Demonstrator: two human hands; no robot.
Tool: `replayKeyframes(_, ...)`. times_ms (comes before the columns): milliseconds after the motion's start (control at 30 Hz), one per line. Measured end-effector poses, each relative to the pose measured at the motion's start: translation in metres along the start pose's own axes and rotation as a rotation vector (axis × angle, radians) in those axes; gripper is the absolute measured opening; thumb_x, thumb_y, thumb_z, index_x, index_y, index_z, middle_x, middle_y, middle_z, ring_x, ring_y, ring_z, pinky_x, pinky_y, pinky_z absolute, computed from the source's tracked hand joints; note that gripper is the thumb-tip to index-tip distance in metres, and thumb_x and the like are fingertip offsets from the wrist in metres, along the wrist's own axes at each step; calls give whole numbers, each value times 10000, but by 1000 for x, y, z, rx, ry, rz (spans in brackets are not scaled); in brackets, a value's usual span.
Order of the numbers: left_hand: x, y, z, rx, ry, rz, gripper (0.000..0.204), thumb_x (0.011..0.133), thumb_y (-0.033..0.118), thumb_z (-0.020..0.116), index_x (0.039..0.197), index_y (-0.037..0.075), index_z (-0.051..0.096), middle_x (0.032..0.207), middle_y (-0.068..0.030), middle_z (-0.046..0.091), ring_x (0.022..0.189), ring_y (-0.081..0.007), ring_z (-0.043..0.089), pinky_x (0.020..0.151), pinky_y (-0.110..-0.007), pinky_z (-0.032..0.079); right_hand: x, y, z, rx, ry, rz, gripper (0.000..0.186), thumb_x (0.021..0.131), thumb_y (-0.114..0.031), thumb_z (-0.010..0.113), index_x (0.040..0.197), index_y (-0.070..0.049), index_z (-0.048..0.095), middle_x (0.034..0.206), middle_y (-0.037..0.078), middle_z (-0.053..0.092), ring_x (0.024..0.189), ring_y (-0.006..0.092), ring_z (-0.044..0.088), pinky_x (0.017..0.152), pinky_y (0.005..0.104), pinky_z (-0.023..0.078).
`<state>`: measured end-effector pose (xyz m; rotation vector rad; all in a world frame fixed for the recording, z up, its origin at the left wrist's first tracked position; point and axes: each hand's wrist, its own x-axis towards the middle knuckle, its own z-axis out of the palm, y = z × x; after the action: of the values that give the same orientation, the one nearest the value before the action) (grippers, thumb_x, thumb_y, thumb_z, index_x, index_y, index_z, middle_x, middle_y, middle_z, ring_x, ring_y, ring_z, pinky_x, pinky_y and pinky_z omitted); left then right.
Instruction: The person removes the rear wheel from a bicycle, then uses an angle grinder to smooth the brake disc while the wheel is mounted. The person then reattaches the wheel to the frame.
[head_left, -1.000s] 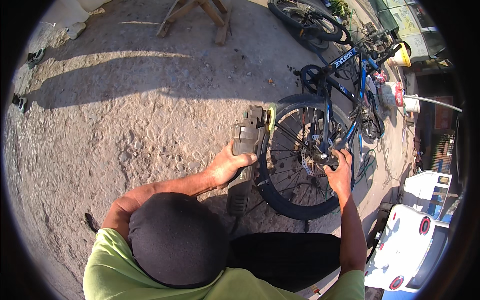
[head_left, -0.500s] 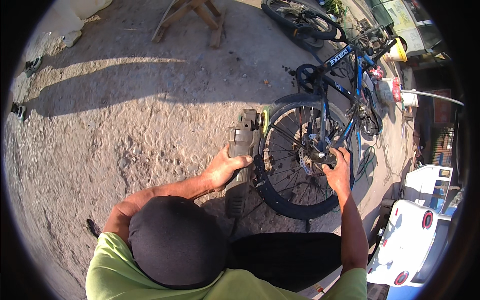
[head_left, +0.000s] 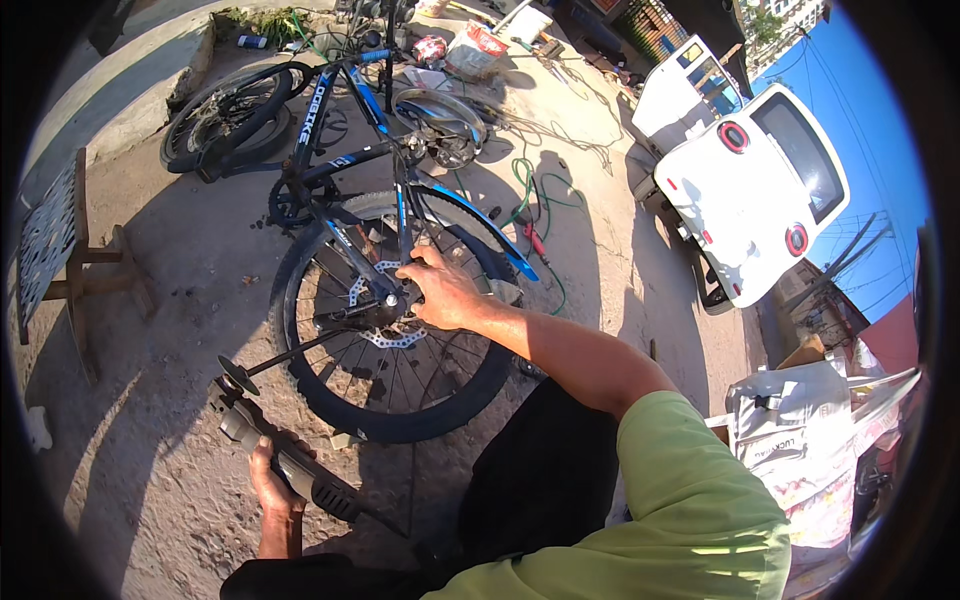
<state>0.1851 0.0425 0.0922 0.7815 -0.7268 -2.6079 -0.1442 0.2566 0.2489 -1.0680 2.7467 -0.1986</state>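
Note:
In my left hand (head_left: 272, 485) is a grey angle grinder (head_left: 318, 484), the fingers wrapped round its body. Its thin disc (head_left: 237, 375) stands beside the outer end of a black rod (head_left: 298, 350), which looks like a kickstand; whether they touch I cannot tell. A black and blue bicycle (head_left: 318, 125) lies on the ground, its wheel (head_left: 400, 428) nearest me. Bent fingers of my right hand (head_left: 440, 292) grip the bicycle by the wheel hub, next to the silver brake rotor (head_left: 392, 341). The fingertips are partly hidden.
A slatted wooden stand (head_left: 75, 265) is at the left. Beyond the bicycle lie another wheel (head_left: 225, 120), a white bucket (head_left: 474, 50) and green cable (head_left: 525, 185). A white vehicle (head_left: 750, 200) stands at the right, with bags (head_left: 790, 420) nearer me.
The view has swung toward the right. The grinder has moved away from the tyre's left edge toward me and is tilted. My right hand stays at the hub.

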Motion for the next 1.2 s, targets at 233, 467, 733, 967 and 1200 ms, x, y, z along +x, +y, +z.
replayKeyframes(233,-5,28,-12,-12,22,-24,465,925,349,706,1229,36,544,1000,-165,703,841,-305,736,743,-458,633,21,-31,18,-53,22,-42,638,826,-140,850,1422,-124,624,1589,161,410,1376,377,554,1139,464,477)
replayKeyframes(467,0,29,-12,42,-123,-12,467,928,330,735,1260,74,530,1002,-147,706,852,-261,734,737,-447,633,10,-28,11,-67,29,-30,673,765,-44,860,1396,-103,632,1566,160,440,1407,385,521,1152,448,471)
replayKeyframes(733,-11,33,3,-18,-92,-45,439,933,288,693,1266,41,550,1007,-139,714,837,-258,736,728,-423,637,15,-20,18,-104,47,-111,645,774,-41,838,1385,-68,633,1535,175,461,1395,396,523,1139,448,471)
replayKeyframes(967,-9,38,7,-24,-122,-54,471,944,252,679,1335,45,520,997,-143,710,835,-260,742,730,-432,639,14,-20,17,-94,40,-106,648,769,-33,824,1386,-63,629,1519,176,463,1378,393,539,1136,439,476)
replayKeyframes(1200,-6,41,6,-27,-161,-58,507,937,260,742,1319,37,493,1000,-147,688,841,-277,734,758,-447,632,13,-25,19,-94,56,-122,645,761,-24,820,1378,-60,633,1515,184,463,1375,395,541,1138,434,474)
